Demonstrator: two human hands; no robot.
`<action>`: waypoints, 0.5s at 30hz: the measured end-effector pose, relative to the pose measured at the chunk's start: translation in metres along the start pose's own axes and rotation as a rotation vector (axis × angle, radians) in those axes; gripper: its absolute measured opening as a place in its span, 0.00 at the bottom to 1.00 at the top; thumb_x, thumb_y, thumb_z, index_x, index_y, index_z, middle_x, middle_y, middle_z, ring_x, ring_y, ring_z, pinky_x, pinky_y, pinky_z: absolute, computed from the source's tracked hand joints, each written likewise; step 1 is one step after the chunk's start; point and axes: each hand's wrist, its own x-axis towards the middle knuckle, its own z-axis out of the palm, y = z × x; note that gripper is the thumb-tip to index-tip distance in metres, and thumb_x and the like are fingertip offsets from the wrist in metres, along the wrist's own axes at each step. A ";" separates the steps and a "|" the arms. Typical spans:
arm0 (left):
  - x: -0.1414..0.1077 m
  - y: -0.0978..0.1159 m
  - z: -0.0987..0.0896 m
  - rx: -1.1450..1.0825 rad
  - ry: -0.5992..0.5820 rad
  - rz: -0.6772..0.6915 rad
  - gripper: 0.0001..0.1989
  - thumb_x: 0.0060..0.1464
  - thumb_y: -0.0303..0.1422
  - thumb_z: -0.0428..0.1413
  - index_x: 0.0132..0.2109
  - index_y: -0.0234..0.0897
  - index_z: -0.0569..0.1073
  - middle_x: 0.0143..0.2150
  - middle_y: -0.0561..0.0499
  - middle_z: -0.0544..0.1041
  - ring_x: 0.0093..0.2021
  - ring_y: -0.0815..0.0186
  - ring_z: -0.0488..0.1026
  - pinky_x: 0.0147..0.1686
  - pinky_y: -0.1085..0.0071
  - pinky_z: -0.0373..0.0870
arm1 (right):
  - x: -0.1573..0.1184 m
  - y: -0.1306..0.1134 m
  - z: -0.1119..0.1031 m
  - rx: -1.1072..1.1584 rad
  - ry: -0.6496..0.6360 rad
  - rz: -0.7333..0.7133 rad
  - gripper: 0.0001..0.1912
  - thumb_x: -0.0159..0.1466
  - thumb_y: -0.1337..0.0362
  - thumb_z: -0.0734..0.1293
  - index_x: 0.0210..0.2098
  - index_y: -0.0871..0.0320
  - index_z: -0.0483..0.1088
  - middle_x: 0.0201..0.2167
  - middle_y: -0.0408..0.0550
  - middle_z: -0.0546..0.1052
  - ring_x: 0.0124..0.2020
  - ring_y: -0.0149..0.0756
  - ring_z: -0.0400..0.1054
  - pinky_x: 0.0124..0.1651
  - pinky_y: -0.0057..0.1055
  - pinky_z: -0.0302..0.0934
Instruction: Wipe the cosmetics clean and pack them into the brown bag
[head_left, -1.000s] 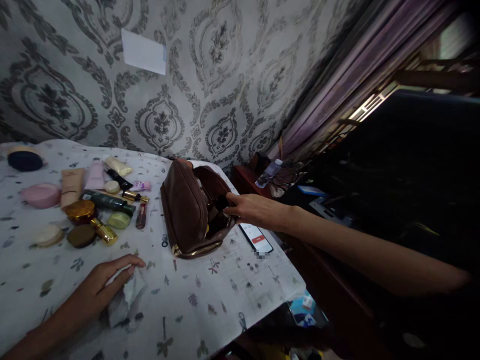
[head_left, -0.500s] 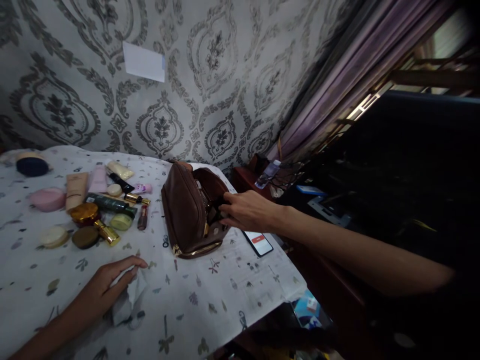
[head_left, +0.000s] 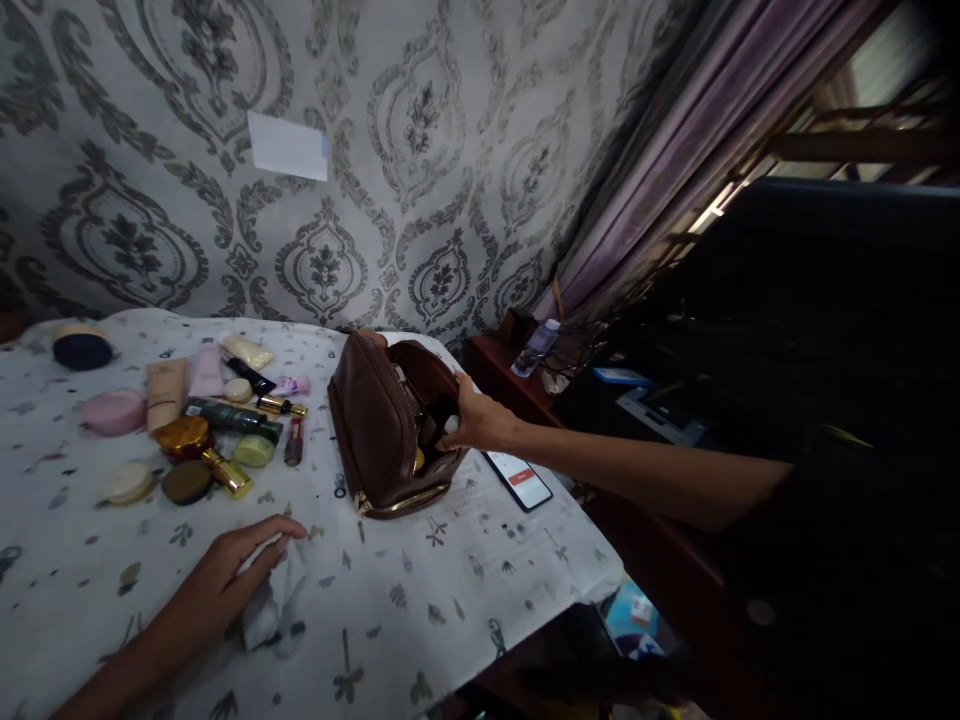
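Observation:
A brown leather makeup bag (head_left: 375,420) with a gold zipper lies unzipped on the patterned tablecloth, its mouth facing right. My right hand (head_left: 484,415) is closed on the right rim of the bag, thumb at the opening; some fingers are hidden. A small white item (head_left: 451,424) shows beside the thumb, among dark contents. My left hand (head_left: 240,570) rests on the cloth, fingers closed on a crumpled white tissue (head_left: 274,595). Beyond it lie a gold-capped tube (head_left: 226,472), a dark green bottle (head_left: 232,420), a beige tube (head_left: 165,393) and a lip gloss (head_left: 294,441).
A lit phone (head_left: 520,482) lies right of the bag near the table edge. Several round jars and compacts, including a pink one (head_left: 114,411), are at the left. A water bottle (head_left: 535,348) stands on a dark red surface behind. A patterned wall (head_left: 420,150) borders the table.
My right hand has shifted from reaching its fingers into the bag to gripping its right rim. A white item now shows by the thumb. My left hand keeps the tissue; the view has shifted slightly.

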 end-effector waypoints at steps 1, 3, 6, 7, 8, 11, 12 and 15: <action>0.000 0.001 0.000 -0.001 0.000 0.001 0.17 0.60 0.44 0.48 0.41 0.43 0.79 0.42 0.53 0.83 0.45 0.62 0.80 0.43 0.77 0.73 | -0.001 0.001 0.003 0.044 -0.005 0.010 0.58 0.50 0.58 0.77 0.67 0.60 0.39 0.54 0.63 0.72 0.54 0.54 0.69 0.47 0.38 0.64; 0.000 0.002 0.000 -0.005 -0.007 0.005 0.17 0.60 0.44 0.48 0.41 0.43 0.79 0.43 0.53 0.83 0.45 0.62 0.80 0.44 0.77 0.73 | -0.003 0.002 0.009 0.084 0.011 0.016 0.53 0.50 0.58 0.77 0.65 0.58 0.45 0.51 0.59 0.74 0.51 0.53 0.71 0.45 0.37 0.64; -0.001 0.003 -0.001 -0.013 -0.011 0.001 0.17 0.60 0.43 0.48 0.42 0.44 0.79 0.44 0.53 0.83 0.45 0.62 0.80 0.44 0.77 0.73 | -0.005 0.002 0.013 0.099 0.032 0.008 0.49 0.50 0.59 0.77 0.63 0.55 0.48 0.50 0.56 0.75 0.50 0.52 0.71 0.44 0.37 0.64; -0.001 0.003 -0.001 -0.015 -0.014 0.000 0.17 0.60 0.43 0.47 0.43 0.44 0.79 0.44 0.53 0.83 0.45 0.62 0.80 0.44 0.77 0.74 | -0.004 0.002 0.014 0.109 0.033 0.003 0.49 0.50 0.60 0.77 0.63 0.54 0.48 0.50 0.55 0.74 0.50 0.51 0.71 0.45 0.37 0.64; -0.001 0.004 -0.001 -0.014 -0.018 -0.002 0.17 0.60 0.43 0.47 0.43 0.44 0.79 0.44 0.53 0.83 0.45 0.62 0.80 0.43 0.77 0.74 | -0.004 0.002 0.015 0.120 0.034 0.000 0.50 0.50 0.61 0.77 0.63 0.53 0.47 0.51 0.54 0.74 0.51 0.50 0.70 0.46 0.36 0.64; -0.001 0.004 -0.001 -0.004 -0.026 -0.010 0.18 0.61 0.43 0.47 0.42 0.44 0.79 0.43 0.53 0.83 0.45 0.62 0.80 0.43 0.77 0.74 | -0.002 0.004 0.018 0.164 0.026 0.001 0.52 0.49 0.65 0.77 0.65 0.52 0.46 0.50 0.52 0.73 0.49 0.47 0.70 0.44 0.33 0.64; -0.001 0.004 -0.001 -0.002 -0.027 -0.012 0.18 0.61 0.43 0.47 0.42 0.44 0.79 0.43 0.54 0.83 0.45 0.62 0.79 0.44 0.76 0.73 | -0.001 0.004 0.018 0.183 0.018 0.007 0.52 0.49 0.66 0.77 0.65 0.51 0.45 0.50 0.51 0.74 0.47 0.45 0.71 0.41 0.32 0.65; -0.002 0.002 -0.001 -0.011 -0.021 -0.012 0.18 0.60 0.44 0.47 0.42 0.44 0.79 0.44 0.53 0.83 0.46 0.62 0.79 0.47 0.75 0.73 | -0.002 0.005 0.020 0.244 0.004 0.020 0.54 0.48 0.68 0.76 0.65 0.48 0.43 0.48 0.48 0.74 0.39 0.39 0.73 0.35 0.29 0.65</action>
